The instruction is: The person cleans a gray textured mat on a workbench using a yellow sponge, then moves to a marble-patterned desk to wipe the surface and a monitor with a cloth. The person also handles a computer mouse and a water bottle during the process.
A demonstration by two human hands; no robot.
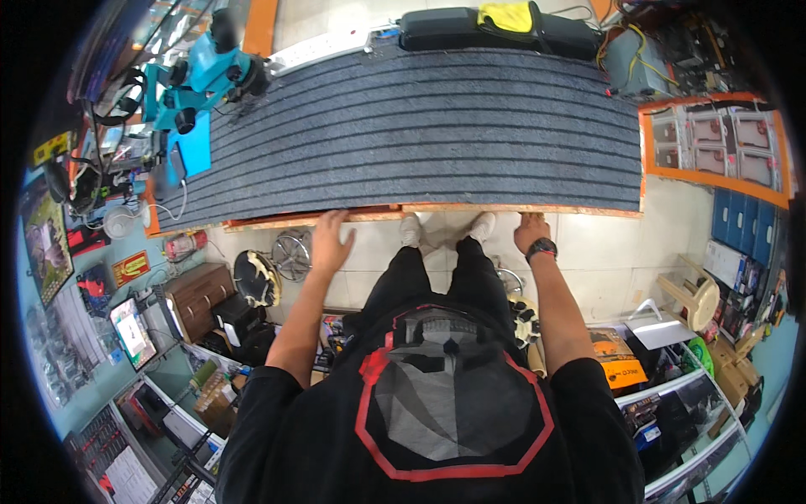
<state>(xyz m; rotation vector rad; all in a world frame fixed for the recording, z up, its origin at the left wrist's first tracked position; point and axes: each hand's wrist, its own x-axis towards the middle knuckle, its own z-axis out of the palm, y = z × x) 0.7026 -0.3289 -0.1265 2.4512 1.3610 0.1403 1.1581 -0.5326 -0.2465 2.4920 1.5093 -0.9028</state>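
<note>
A long workbench with a dark grey, black-ribbed mat stretches in front of me. Along its near side, at the left, a drawer stands slightly out, with a narrow dark gap behind its wooden front. My left hand rests its fingertips on that front, the thumb held apart. My right hand, with a dark band on the wrist, has its fingers bent against the wooden front edge of the bench; the fingertips are partly hidden there.
A teal microscope stands at the bench's back left, beside a blue mat. A black case with a yellow cloth lies along the back. At the right are a metal power supply box and a beige stool.
</note>
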